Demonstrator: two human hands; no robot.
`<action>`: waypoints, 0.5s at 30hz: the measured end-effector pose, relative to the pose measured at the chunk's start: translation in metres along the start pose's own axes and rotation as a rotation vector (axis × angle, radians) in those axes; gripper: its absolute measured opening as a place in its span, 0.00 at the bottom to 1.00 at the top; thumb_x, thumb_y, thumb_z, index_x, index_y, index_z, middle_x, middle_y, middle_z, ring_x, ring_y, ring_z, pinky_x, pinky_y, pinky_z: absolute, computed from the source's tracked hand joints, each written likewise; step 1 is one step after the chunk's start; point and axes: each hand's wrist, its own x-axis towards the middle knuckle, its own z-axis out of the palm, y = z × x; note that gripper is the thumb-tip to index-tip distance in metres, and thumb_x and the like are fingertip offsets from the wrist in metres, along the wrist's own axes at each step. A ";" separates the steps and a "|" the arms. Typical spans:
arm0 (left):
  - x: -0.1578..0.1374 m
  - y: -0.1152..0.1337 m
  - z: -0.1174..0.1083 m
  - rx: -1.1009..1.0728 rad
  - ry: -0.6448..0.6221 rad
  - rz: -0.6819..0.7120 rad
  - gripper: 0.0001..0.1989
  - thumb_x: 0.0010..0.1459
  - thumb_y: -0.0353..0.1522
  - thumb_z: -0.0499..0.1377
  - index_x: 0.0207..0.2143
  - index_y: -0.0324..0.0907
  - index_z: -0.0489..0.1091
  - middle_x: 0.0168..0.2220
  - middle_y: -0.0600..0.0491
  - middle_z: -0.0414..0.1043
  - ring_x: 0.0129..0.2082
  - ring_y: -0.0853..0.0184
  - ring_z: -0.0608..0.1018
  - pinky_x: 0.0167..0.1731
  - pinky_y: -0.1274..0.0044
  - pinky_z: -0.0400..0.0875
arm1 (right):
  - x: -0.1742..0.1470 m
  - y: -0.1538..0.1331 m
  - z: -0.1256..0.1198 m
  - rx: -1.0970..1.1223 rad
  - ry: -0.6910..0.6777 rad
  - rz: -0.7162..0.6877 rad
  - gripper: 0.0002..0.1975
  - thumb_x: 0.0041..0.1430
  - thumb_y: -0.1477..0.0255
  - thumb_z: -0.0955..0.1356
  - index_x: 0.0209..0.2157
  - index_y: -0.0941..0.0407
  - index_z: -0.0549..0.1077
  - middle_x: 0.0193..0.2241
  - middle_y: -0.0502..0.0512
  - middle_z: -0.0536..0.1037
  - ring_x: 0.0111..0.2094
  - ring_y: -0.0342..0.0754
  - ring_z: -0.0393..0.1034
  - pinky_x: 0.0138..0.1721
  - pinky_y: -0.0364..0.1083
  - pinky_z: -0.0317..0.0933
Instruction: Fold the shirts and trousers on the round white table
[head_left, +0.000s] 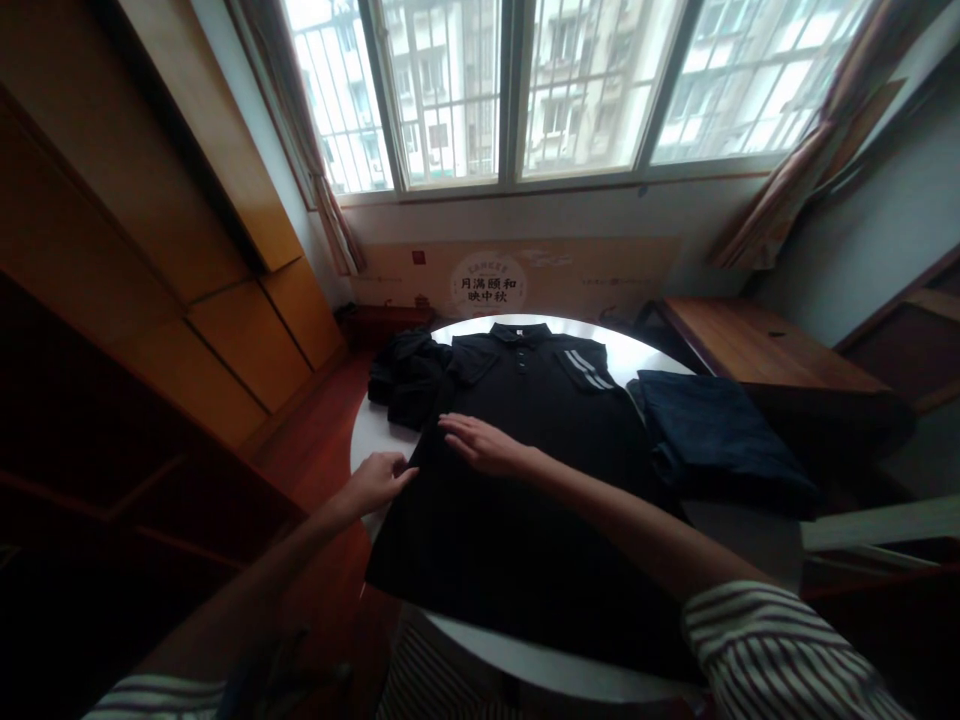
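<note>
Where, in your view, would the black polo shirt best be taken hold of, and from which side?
Probably the near-left hem corner, pinched from the left: the shirt lies flat, and that corner seems to jut past the edge of the table.

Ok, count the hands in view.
2: the left hand at the left edge of the black shirt, the right hand over it, just inside that same edge.

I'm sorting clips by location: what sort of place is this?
Probably a room in a home: tall wooden cabinets, curtains beside a barred window, and clothes on a round white table.
</note>
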 end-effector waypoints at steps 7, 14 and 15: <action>0.000 -0.006 -0.002 -0.140 -0.009 -0.069 0.27 0.49 0.57 0.53 0.21 0.42 0.63 0.21 0.55 0.66 0.23 0.67 0.68 0.24 0.77 0.59 | 0.020 0.035 0.005 -0.299 -0.080 0.202 0.31 0.69 0.57 0.58 0.70 0.51 0.51 0.70 0.57 0.48 0.71 0.59 0.37 0.68 0.64 0.31; 0.011 0.001 -0.017 0.051 -0.188 -0.136 0.24 0.50 0.54 0.55 0.23 0.42 0.67 0.23 0.52 0.71 0.27 0.63 0.74 0.26 0.76 0.64 | -0.077 -0.063 0.042 -0.015 -0.217 -0.227 0.33 0.67 0.54 0.60 0.69 0.52 0.53 0.70 0.58 0.51 0.71 0.58 0.36 0.67 0.65 0.28; 0.012 0.006 -0.022 0.146 -0.187 -0.150 0.21 0.51 0.51 0.57 0.24 0.41 0.69 0.26 0.51 0.74 0.29 0.62 0.76 0.28 0.76 0.65 | -0.090 -0.077 0.042 0.044 -0.236 -0.278 0.33 0.67 0.55 0.61 0.69 0.52 0.54 0.69 0.57 0.53 0.71 0.57 0.37 0.67 0.66 0.28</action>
